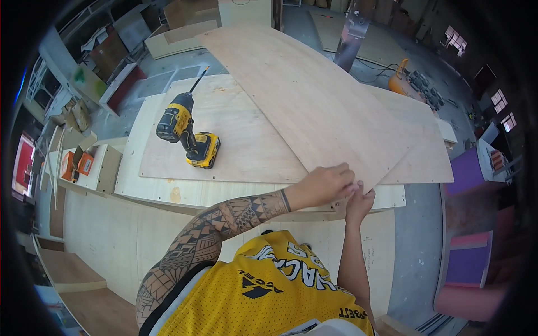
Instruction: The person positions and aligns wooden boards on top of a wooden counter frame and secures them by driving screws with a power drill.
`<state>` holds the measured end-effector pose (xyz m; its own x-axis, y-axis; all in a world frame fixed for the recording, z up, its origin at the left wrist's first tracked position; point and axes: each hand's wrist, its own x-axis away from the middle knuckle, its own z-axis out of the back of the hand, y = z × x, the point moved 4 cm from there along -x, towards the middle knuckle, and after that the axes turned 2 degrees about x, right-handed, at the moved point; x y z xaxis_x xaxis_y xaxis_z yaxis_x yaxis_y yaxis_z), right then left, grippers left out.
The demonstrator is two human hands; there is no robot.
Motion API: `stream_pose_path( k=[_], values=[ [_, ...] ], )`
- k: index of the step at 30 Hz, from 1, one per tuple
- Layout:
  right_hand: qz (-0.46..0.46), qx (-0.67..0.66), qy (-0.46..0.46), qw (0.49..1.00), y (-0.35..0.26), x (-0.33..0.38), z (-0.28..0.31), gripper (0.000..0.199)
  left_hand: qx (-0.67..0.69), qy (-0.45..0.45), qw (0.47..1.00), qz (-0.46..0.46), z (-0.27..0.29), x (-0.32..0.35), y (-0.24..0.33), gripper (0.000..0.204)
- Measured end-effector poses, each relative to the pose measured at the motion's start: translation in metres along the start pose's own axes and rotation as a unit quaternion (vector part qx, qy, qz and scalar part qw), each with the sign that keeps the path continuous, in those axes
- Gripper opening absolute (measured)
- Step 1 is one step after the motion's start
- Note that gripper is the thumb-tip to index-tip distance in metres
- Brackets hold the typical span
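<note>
The skewed plywood panel [314, 101] runs from eleven o'clock to four, where the left hand [329, 183], fingers curled, and right hand [357, 206] meet, perhaps steadying its near corner, though whether either grips I cannot tell

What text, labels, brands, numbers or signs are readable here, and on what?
Yellow jersey: large white lettering, smaller dark lettering by a dark emblem; wording not copied here.
Yellow-and-black cordless drill: markings too small to read.
Pale board below: faint handwriting, too small to read.
Plywood sheet at the hands: no text visible.
</note>
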<state>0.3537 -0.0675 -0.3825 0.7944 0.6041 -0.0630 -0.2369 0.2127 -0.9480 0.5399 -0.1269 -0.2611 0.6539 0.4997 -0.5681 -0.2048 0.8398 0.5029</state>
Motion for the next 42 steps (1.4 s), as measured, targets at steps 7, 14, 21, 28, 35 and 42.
stream_pose_path(
  k=[7, 14, 21, 28, 35, 42],
  values=[
    [-0.018, -0.007, -0.006, 1.000, -0.011, 0.001, -0.006, 0.062, 0.435, 0.478, 0.719, 0.257, 0.150, 0.053, -0.187, 0.043],
    [-0.034, -0.197, -0.014, 0.980, 0.018, -0.003, 0.010, 0.055, 0.414, 0.302, 0.766, 0.388, 0.109, 0.077, -0.161, 0.063],
    [-0.078, -0.137, 0.042, 0.987, -0.016, 0.028, 0.079, 0.049, 0.264, 0.255, 0.839, 0.402, 0.106, 0.134, -0.207, 0.062],
    [-0.126, -0.025, 0.077, 0.989, 0.022, 0.095, 0.273, 0.053, -0.004, 0.193, 0.907, 0.375, 0.111, 0.117, -0.155, 0.069],
    [-0.245, 0.029, 0.196, 0.949, 0.136, 0.242, 0.459, 0.057, -0.051, 0.074, 0.937, 0.338, 0.088, 0.144, -0.137, 0.084],
    [-0.233, 0.150, 0.372, 0.886, 0.186, 0.393, 0.599, 0.056, -0.073, 0.028, 0.962, 0.262, 0.036, 0.161, -0.015, 0.061]
  ],
)
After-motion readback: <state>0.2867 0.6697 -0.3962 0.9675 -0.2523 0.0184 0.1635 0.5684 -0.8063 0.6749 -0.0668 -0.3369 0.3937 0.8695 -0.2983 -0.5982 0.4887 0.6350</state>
